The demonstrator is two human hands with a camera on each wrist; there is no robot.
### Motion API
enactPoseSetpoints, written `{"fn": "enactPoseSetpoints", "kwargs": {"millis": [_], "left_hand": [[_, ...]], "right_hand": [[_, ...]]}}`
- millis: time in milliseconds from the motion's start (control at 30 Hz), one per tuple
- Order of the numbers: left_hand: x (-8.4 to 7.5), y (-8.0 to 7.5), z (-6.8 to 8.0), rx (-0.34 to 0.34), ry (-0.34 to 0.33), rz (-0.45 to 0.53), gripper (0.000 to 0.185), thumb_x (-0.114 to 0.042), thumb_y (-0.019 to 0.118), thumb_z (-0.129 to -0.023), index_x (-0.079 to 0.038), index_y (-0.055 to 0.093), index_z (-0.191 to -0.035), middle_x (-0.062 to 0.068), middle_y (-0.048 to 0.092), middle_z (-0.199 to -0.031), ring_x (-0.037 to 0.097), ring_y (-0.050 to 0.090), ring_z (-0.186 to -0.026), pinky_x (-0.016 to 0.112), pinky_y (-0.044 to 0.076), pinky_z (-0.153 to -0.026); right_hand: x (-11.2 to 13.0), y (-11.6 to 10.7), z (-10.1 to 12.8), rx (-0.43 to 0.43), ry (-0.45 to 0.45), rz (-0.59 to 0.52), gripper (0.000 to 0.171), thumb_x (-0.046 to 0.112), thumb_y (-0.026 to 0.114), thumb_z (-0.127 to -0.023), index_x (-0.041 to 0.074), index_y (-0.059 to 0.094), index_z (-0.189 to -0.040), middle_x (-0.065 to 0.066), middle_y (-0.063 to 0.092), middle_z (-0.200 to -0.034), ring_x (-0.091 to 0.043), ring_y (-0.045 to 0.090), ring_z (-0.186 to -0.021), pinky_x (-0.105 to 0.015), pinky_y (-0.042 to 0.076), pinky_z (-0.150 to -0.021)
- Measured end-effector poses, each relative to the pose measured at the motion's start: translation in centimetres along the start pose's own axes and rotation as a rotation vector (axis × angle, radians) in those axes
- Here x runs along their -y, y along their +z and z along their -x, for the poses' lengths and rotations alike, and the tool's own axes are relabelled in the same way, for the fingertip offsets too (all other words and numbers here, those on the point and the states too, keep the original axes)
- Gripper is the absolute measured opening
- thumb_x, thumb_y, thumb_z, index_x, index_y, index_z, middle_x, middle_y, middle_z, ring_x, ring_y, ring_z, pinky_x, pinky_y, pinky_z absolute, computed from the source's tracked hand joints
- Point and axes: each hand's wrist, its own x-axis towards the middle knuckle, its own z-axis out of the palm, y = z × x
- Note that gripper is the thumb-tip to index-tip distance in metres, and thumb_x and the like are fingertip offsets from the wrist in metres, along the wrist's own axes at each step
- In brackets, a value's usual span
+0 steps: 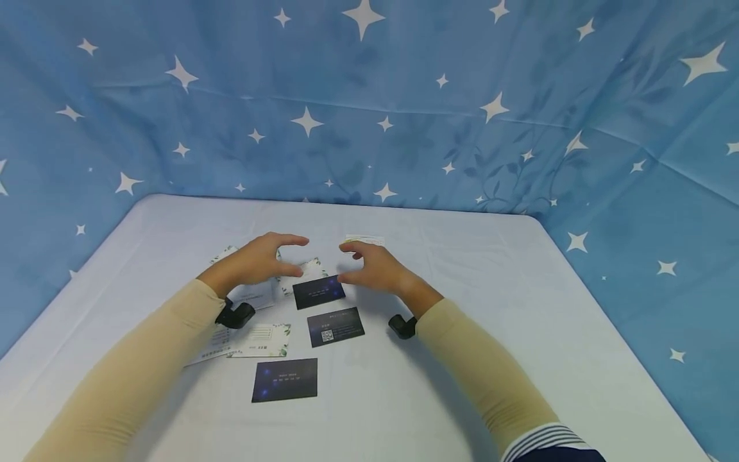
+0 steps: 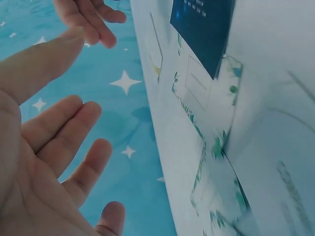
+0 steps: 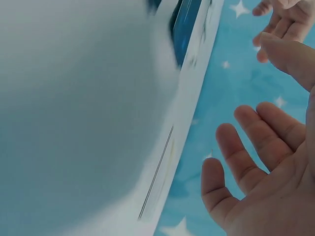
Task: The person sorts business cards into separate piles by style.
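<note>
Left hand (image 1: 256, 262) and right hand (image 1: 375, 268) hover mid-frame, fingers spread and loosely curved, holding nothing (palms facing). Dark card (image 1: 319, 292) lies on the table (image 1: 491, 308) just below, between them.

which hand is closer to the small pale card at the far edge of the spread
Right. The right hand hovers just in front of the pale card, fingertips almost over it; the left hand is further off to its left.
</note>
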Motion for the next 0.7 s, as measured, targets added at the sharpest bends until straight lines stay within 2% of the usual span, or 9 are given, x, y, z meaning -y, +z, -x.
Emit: {"fn": "enactPoseSetpoints", "kwargs": {"millis": [167, 367, 567, 700], "left_hand": [[0.3, -0.2, 2.8, -0.024, 0.014, -0.032, 0.068, -0.027, 0.075, -0.091, -0.009, 0.046, -0.150, 0.017, 0.043, -0.152, 0.042, 0.029, -0.143, 0.065, 0.027, -0.107], [1.4, -0.4, 5.6, -0.053, -0.017, -0.069, 0.064, -0.030, 0.074, -0.091, -0.009, 0.050, -0.147, 0.018, 0.045, -0.150, 0.045, 0.031, -0.140, 0.069, 0.026, -0.105], [2.7, -0.4, 7.2, -0.074, -0.060, -0.134, 0.061, -0.030, 0.076, -0.089, -0.007, 0.056, -0.142, 0.021, 0.050, -0.144, 0.047, 0.031, -0.139, 0.072, 0.015, -0.102], [3.6, -0.1, 7.9, -0.076, -0.082, -0.146, 0.061, -0.031, 0.078, -0.087, -0.005, 0.059, -0.139, 0.020, 0.054, -0.141, 0.048, 0.032, -0.138, 0.071, 0.018, -0.100]], "right_hand": [[1.8, 1.2, 0.4, 0.056, -0.043, 0.011, 0.069, 0.031, 0.077, -0.087, 0.012, 0.051, -0.147, -0.002, 0.055, -0.143, -0.023, 0.051, -0.127, -0.043, 0.043, -0.101], [3.7, 2.6, 0.5, 0.108, -0.112, 0.028, 0.068, 0.029, 0.076, -0.089, 0.011, 0.049, -0.149, -0.003, 0.053, -0.146, -0.024, 0.050, -0.130, -0.042, 0.042, -0.103], [5.5, 4.5, -0.4, 0.152, -0.142, 0.048, 0.065, 0.030, 0.075, -0.091, 0.014, 0.050, -0.148, 0.000, 0.053, -0.145, -0.022, 0.050, -0.130, -0.038, 0.041, -0.104], [6.6, 5.7, -1.3, 0.171, -0.137, 0.096, 0.063, 0.034, 0.074, -0.091, 0.018, 0.051, -0.148, 0.001, 0.054, -0.143, -0.020, 0.048, -0.129, -0.036, 0.040, -0.105]]}}
